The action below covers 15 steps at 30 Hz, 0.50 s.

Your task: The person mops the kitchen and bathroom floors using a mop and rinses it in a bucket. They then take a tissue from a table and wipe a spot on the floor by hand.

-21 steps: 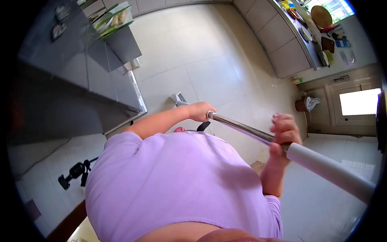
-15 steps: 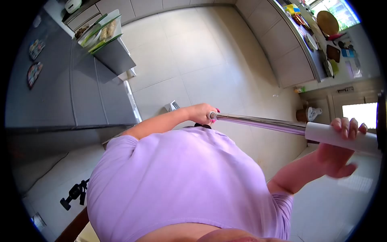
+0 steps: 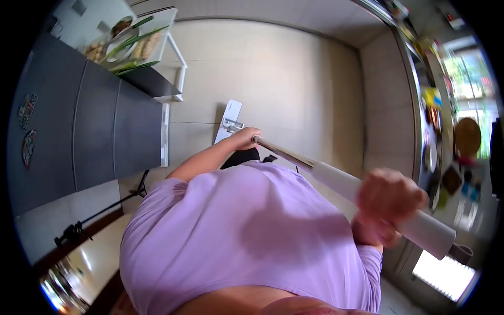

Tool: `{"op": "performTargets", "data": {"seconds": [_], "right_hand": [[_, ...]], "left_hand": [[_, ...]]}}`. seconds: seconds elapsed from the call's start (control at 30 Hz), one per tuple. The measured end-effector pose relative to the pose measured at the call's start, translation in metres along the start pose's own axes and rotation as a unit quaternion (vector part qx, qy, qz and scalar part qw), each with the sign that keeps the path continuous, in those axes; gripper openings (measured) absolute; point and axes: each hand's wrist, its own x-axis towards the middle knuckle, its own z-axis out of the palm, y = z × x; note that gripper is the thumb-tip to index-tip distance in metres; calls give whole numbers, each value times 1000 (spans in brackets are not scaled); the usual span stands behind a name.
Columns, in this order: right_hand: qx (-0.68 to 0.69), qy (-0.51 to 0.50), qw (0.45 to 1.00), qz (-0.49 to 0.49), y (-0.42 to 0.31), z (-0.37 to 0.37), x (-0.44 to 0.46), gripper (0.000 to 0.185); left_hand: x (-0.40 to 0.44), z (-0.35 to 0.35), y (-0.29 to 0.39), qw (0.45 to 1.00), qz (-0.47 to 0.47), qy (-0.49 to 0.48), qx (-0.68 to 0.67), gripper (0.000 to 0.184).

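Note:
A flat mop [image 3: 286, 151] with a shiny metal pole runs slantwise across the front of my body. My left hand [image 3: 245, 138] is closed around the lower part of the pole, in front of my waist. Higher up, my right hand [image 3: 391, 197], a little blurred, wraps the thick white grip [image 3: 336, 178], whose end with a dark loop sticks out at the right. Beyond my left hand the mop's pale flat head [image 3: 231, 111] lies on the tiled floor [image 3: 283, 79].
To the left stands a dark grey fridge [image 3: 94, 131] with magnets. Behind it a rack [image 3: 181, 68] carries green onions [image 3: 131, 43] and other food. Along the right runs a counter [image 3: 415, 79] with kitchenware. A black tripod [image 3: 105, 210] stands at the lower left.
My view and body have turned. The mop head has come into fuller view past my left hand. My right hand has swung inward and lower, and its fingers have closed round the white grip.

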Motion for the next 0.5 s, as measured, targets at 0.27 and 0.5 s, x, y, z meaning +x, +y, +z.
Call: {"op": "performTargets", "data": {"seconds": [0.27,0.5], "right_hand": [[81,-210,974,-24,109,-132,180,20],[38,-179,981,-60,184,-217,273,23]], "left_hand": [[182,-142,-92,997,39,74,1,17],[304,-266,-146,998,20,59,31,15]]}}
